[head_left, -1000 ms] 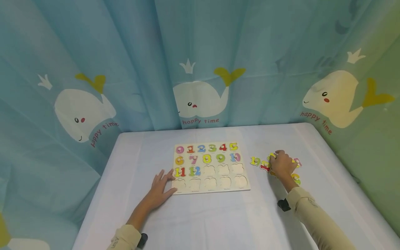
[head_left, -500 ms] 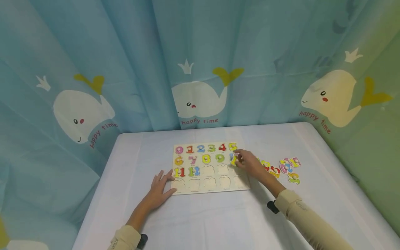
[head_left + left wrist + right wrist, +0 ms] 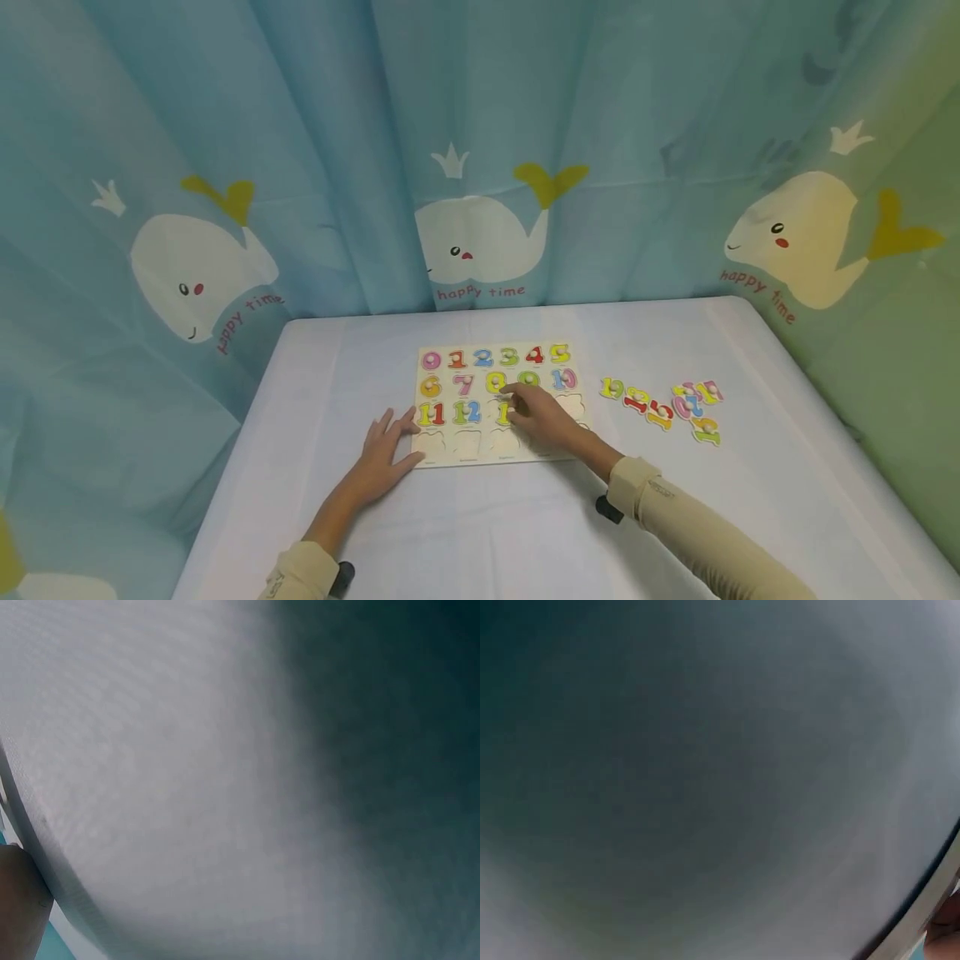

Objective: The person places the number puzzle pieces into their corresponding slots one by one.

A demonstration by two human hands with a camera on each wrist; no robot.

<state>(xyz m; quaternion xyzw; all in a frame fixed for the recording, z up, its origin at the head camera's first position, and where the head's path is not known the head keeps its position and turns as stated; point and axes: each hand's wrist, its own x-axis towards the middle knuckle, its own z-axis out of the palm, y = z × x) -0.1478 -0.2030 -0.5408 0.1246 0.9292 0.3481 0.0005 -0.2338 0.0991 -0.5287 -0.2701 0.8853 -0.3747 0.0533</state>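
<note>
Shifted inward from the three-o'clock side of the puzzle board (image 3: pixel 486 433), the right hand (image 3: pixel 542 417) in the head view is pinching a yellow number piece (image 3: pixel 504 414) near board centre, the left hand (image 3: pixel 386 460) is lying spread against the eight-o'clock edge, and both wrist views are showing mostly blur

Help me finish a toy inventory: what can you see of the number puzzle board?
The number puzzle board is a pale, wood-looking rectangle lying flat on the white table. Coloured number pieces with knobs fill two rows, 0 to 5 and 6 to 10, and begin a third, 11 and 12. Several lower recesses show bare, with print beneath too small to read. The left hand rests at its left edge; the right hand, pinching a yellow piece over the third row, hides part of it.
</note>
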